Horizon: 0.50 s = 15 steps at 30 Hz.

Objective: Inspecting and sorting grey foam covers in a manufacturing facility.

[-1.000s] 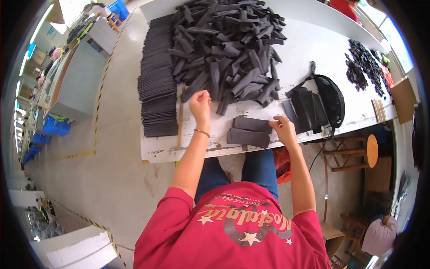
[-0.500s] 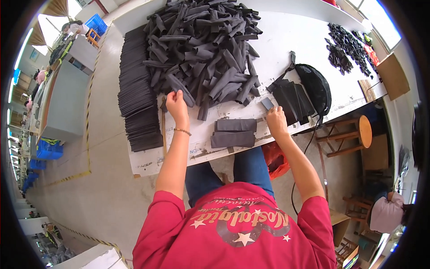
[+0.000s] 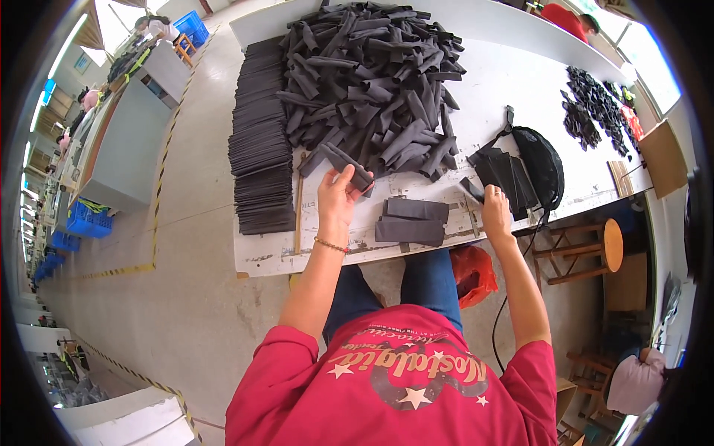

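Observation:
My left hand [image 3: 339, 199] is closed on a rolled dark grey fabric piece [image 3: 343, 161], at the near edge of a large heap of similar fabric pieces [image 3: 372, 89]. My right hand [image 3: 497, 212] pinches a small flat dark piece [image 3: 471, 189] just above the table, beside a fanned set of black flat pieces [image 3: 507, 177]. Against these lies a rounded black item with a strap [image 3: 541, 167], its exact kind unclear. Two flattened dark grey fabric pieces [image 3: 409, 232] lie together between my hands, near the table's front edge.
A long stack of black fabric sheets [image 3: 260, 141] lines the left side of the white table [image 3: 494, 78]. Small black pieces [image 3: 584, 119] lie at the far right. A wooden stool [image 3: 611, 245] and red plastic bag [image 3: 474, 276] are below the front edge. Other people sit farther off.
My left hand has drawn a rolled fabric piece from the heap's edge, nearer and to the right. My right hand stays by the black flat pieces. The whole view has shifted slightly.

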Each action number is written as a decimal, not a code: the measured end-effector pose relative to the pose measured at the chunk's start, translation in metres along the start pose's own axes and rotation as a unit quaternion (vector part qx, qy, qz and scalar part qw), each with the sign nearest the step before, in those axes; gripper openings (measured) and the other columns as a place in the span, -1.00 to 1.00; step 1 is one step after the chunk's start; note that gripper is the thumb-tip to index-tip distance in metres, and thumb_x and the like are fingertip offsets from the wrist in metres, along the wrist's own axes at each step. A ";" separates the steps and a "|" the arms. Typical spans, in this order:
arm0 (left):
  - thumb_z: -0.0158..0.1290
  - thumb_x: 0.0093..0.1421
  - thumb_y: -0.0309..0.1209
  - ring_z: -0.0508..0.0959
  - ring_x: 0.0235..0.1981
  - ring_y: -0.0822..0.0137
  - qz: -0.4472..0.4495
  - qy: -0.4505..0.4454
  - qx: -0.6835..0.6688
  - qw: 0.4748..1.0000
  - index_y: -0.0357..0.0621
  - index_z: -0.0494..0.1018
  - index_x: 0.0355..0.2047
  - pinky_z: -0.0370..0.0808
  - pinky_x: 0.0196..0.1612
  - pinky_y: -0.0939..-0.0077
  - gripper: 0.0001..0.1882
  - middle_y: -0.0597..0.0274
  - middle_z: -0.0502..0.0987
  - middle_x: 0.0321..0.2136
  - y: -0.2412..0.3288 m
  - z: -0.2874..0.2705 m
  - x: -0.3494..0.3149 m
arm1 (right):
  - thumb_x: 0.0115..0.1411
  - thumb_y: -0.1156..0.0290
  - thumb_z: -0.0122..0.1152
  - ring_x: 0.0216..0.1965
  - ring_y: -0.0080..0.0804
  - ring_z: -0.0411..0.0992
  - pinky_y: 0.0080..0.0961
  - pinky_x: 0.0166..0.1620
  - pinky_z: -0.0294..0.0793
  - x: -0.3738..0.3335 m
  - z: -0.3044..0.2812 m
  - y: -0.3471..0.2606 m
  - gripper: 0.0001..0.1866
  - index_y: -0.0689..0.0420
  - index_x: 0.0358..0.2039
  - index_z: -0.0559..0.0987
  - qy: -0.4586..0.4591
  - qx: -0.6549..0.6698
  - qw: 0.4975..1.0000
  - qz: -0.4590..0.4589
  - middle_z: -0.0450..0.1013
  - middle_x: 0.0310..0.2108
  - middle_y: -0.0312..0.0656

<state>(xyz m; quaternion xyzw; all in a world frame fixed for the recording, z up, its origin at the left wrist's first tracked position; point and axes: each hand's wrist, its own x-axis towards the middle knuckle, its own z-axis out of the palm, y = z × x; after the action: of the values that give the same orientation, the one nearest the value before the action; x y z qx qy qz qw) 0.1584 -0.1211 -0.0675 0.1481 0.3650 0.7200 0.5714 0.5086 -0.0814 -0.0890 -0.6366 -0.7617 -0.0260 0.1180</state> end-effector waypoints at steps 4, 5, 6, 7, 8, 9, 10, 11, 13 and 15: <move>0.18 0.19 -0.42 0.62 -0.22 0.09 -0.078 0.008 -0.045 0.996 -0.20 0.45 -0.25 0.62 -0.16 0.32 -0.82 0.11 0.58 -0.29 -0.006 -0.002 0.000 | 0.07 0.45 0.25 -0.14 0.04 0.35 -0.12 -0.12 0.37 -0.004 -0.028 -0.017 -0.74 0.23 -0.35 0.33 -0.006 0.089 0.996 -0.003 0.37 -0.25 0.06; 0.18 0.18 -0.43 0.61 -0.21 0.10 -0.113 0.019 -0.063 0.991 -0.18 0.46 -0.25 0.60 -0.16 0.36 -0.82 0.14 0.58 -0.30 -0.007 0.000 0.000 | 0.08 0.45 0.25 -0.18 0.06 0.34 -0.13 -0.13 0.37 -0.005 -0.035 -0.020 -0.74 0.23 -0.35 0.33 0.019 0.100 0.994 -0.032 0.35 -0.29 0.05; 0.18 0.18 -0.43 0.61 -0.21 0.10 -0.114 0.018 -0.063 0.991 -0.18 0.46 -0.25 0.60 -0.16 0.36 -0.82 0.14 0.58 -0.30 -0.009 0.002 0.000 | 0.08 0.41 0.27 -0.24 0.06 0.31 -0.11 -0.16 0.34 -0.005 -0.032 -0.018 -0.73 0.23 -0.37 0.34 0.037 0.116 0.992 -0.043 0.32 -0.35 0.02; 0.16 0.20 -0.43 0.61 -0.20 0.09 -0.112 0.017 -0.065 0.991 -0.17 0.45 -0.23 0.60 -0.16 0.37 -0.83 0.14 0.58 -0.27 -0.011 0.003 0.000 | 0.08 0.41 0.27 -0.24 0.06 0.31 -0.11 -0.16 0.34 -0.005 -0.027 -0.015 -0.73 0.23 -0.37 0.34 0.038 0.115 0.992 -0.042 0.32 -0.35 0.02; 0.15 0.21 -0.42 0.60 -0.19 0.08 -0.113 0.017 -0.068 0.991 -0.16 0.45 -0.20 0.59 -0.16 0.38 -0.82 0.14 0.57 -0.24 -0.012 0.008 -0.002 | 0.08 0.39 0.28 -0.25 0.05 0.31 -0.10 -0.17 0.33 -0.006 -0.023 -0.011 -0.72 0.23 -0.38 0.35 0.032 0.124 0.990 -0.053 0.32 -0.35 0.02; 0.15 0.21 -0.42 0.60 -0.19 0.08 -0.115 0.015 -0.068 0.991 -0.16 0.45 -0.20 0.59 -0.16 0.38 -0.82 0.14 0.57 -0.24 -0.011 0.012 -0.004 | 0.08 0.38 0.28 -0.26 0.04 0.31 -0.09 -0.19 0.32 -0.006 -0.019 -0.006 -0.72 0.22 -0.39 0.36 0.026 0.133 0.989 -0.064 0.32 -0.34 0.02; 0.11 0.24 -0.43 0.60 -0.17 0.06 -0.113 0.010 -0.067 0.991 -0.20 0.44 -0.17 0.59 -0.14 0.34 -0.81 0.09 0.55 -0.20 -0.010 0.015 -0.007 | 0.09 0.37 0.28 -0.29 0.02 0.30 -0.08 -0.22 0.30 -0.007 -0.015 -0.001 -0.73 0.21 -0.41 0.36 0.042 0.132 0.987 -0.081 0.32 -0.36 -0.01; 0.07 0.26 -0.43 0.59 -0.15 0.04 -0.109 0.008 -0.065 0.992 -0.24 0.42 -0.14 0.60 -0.11 0.30 -0.80 0.05 0.54 -0.16 -0.007 0.015 -0.011 | 0.09 0.37 0.28 -0.29 0.02 0.30 -0.08 -0.22 0.30 -0.007 -0.014 -0.002 -0.73 0.21 -0.41 0.36 0.041 0.134 0.987 -0.081 0.32 -0.36 -0.01; 0.04 0.28 -0.44 0.58 -0.13 0.03 -0.116 -0.022 -0.072 0.990 -0.29 0.40 -0.12 0.60 -0.08 0.26 -0.79 0.01 0.52 -0.13 -0.007 0.014 -0.010 | 0.08 0.39 0.29 -0.26 0.02 0.32 -0.13 -0.19 0.33 -0.008 -0.013 -0.003 -0.75 0.22 -0.36 0.40 0.077 0.149 0.982 -0.085 0.35 -0.34 -0.01; 0.00 0.29 -0.45 0.58 -0.11 0.01 -0.118 -0.050 -0.078 0.989 -0.33 0.39 -0.10 0.60 -0.06 0.23 -0.78 -0.03 0.50 -0.10 -0.004 0.013 -0.010 | 0.07 0.40 0.30 -0.22 0.02 0.34 -0.16 -0.15 0.34 -0.009 -0.023 -0.018 -0.73 0.23 -0.30 0.43 0.090 0.194 0.973 -0.084 0.38 -0.30 0.00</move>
<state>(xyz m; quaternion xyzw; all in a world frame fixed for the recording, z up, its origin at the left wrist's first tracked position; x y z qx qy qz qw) 0.1724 -0.1257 -0.0588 0.0948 0.2941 0.6657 0.6792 0.4962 -0.0982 -0.0671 -0.5303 -0.7893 0.0552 0.3046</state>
